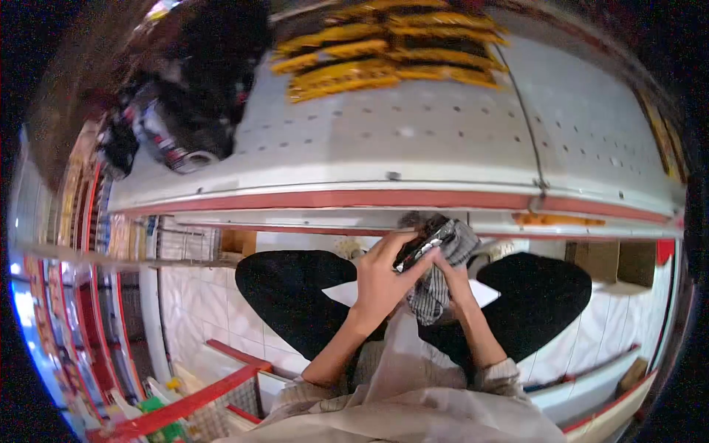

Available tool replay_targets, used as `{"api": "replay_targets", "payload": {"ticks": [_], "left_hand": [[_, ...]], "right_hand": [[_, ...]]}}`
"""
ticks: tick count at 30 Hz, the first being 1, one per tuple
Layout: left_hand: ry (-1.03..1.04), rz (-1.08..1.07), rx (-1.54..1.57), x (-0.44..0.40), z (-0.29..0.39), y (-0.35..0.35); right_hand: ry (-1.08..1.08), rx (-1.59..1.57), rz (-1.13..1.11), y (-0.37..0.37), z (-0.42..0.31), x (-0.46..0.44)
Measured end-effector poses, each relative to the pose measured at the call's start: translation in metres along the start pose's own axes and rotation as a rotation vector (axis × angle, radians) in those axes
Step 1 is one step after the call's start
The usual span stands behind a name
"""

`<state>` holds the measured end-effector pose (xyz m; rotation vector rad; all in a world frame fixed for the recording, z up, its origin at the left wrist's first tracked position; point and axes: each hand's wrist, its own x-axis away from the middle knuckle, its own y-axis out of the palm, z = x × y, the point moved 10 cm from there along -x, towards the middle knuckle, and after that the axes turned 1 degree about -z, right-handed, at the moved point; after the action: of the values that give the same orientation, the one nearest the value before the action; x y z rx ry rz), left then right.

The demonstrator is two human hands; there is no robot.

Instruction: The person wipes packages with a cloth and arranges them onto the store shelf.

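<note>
Both hands are together in front of the lap, just below a shelf's front edge. My left hand (388,277) is closed around a dark, shiny packet (422,249); its print is too blurred to read. My right hand (452,275) grips a grey checked cloth (456,244) that lies against the packet and hangs down between the wrists. A white sheet (340,294) shows behind the hands, over the dark-clothed legs.
A white perforated shelf (332,140) with a red edge spans the view above the hands. It holds yellow packets (347,74) and dark packages (177,125). Cardboard boxes (631,264) stand below at right; a red-edged rack (199,399) is at lower left.
</note>
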<state>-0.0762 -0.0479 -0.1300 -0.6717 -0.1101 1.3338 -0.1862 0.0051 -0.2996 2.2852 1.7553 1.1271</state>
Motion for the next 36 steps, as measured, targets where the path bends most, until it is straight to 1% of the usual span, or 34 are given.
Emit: {"api": "replay_targets", "payload": {"ticks": [1,2,3,4,6,8,9,10,12,13,14,16,17,18,20,22,24,25,26,27,30,31,32,34,36], "left_hand": [[-0.104,-0.047,-0.028,-0.002,-0.007,-0.006],[-0.128,-0.088,-0.058,-0.002,-0.01,-0.011],[-0.151,-0.131,-0.086,-0.001,-0.014,-0.016],[-0.175,-0.175,-0.115,0.002,-0.016,-0.017],[-0.083,-0.197,-0.123,0.008,-0.011,-0.036],[0.016,-0.225,-0.137,0.011,-0.008,-0.066],[0.142,-0.278,-0.162,0.014,0.005,-0.086],[0.266,-0.335,-0.189,0.021,0.024,-0.11],[0.254,-0.212,-0.294,0.02,0.056,-0.181],[0.315,-0.12,-0.365,0.025,0.076,-0.217],[0.374,-0.029,-0.435,0.031,0.095,-0.247],[0.41,0.27,-0.64,0.034,0.124,-0.3],[0.409,0.372,-0.658,0.029,0.127,-0.321],[0.407,0.473,-0.673,0.021,0.129,-0.343],[0.428,0.546,-0.964,-0.007,0.124,-0.357],[0.454,0.575,-1.033,-0.039,0.101,-0.362],[0.451,0.533,-0.921,-0.067,0.062,-0.367],[0.444,0.57,-0.836,-0.079,0.046,-0.369],[0.436,0.605,-0.751,-0.085,0.035,-0.373],[0.36,0.564,-0.693,-0.091,0.027,-0.373],[0.423,0.751,-0.541,-0.081,0.034,-0.37],[0.282,0.701,-0.556,-0.087,0.023,-0.367],[0.314,0.719,-0.586,-0.083,0.026,-0.359],[0.37,0.753,-0.643,-0.075,0.024,-0.345],[0.184,0.689,-0.542,-0.077,-0.002,-0.343]], "right_hand": [[-0.084,0.102,-0.009,-0.001,-0.003,-0.006],[-0.173,0.2,-0.014,-0.002,-0.006,-0.01],[-0.216,0.231,0.025,0.002,-0.012,-0.008],[-0.187,0.235,0.021,-0.001,-0.004,-0.012],[-0.358,0.351,0.055,0.001,-0.009,-0.01],[-0.381,0.404,0.123,-0.005,-0.005,-0.01],[-0.301,0.41,0.112,0.004,-0.009,-0.004],[-0.365,0.443,0.111,0.0,-0.01,-0.008],[-0.347,0.43,0.127,-0.012,-0.006,-0.019],[-0.31,0.387,0.096,-0.006,-0.011,-0.019],[-0.313,0.325,0.16,-0.025,-0.001,-0.03],[-0.311,0.358,0.27,-0.01,-0.024,-0.013],[-0.256,0.226,0.231,-0.024,-0.006,-0.03],[-0.291,0.222,0.215,-0.019,-0.007,-0.031],[-0.358,0.211,0.183,-0.014,-0.011,-0.032],[-0.392,0.219,0.176,-0.014,-0.009,-0.036],[-0.393,0.186,0.156,0.002,-0.014,-0.024],[-0.36,0.173,0.112,0.008,-0.013,-0.023],[-0.373,0.197,0.118,0.01,-0.016,-0.02],[-0.384,0.224,0.125,0.012,-0.018,-0.018],[-0.412,0.249,0.144,0.012,-0.021,-0.016],[-0.433,0.261,0.156,0.003,-0.017,-0.023],[-0.453,0.272,0.168,-0.008,-0.013,-0.029],[-0.422,0.287,0.178,-0.008,-0.013,-0.028],[-0.397,0.282,0.169,-0.005,-0.014,-0.025]]}}
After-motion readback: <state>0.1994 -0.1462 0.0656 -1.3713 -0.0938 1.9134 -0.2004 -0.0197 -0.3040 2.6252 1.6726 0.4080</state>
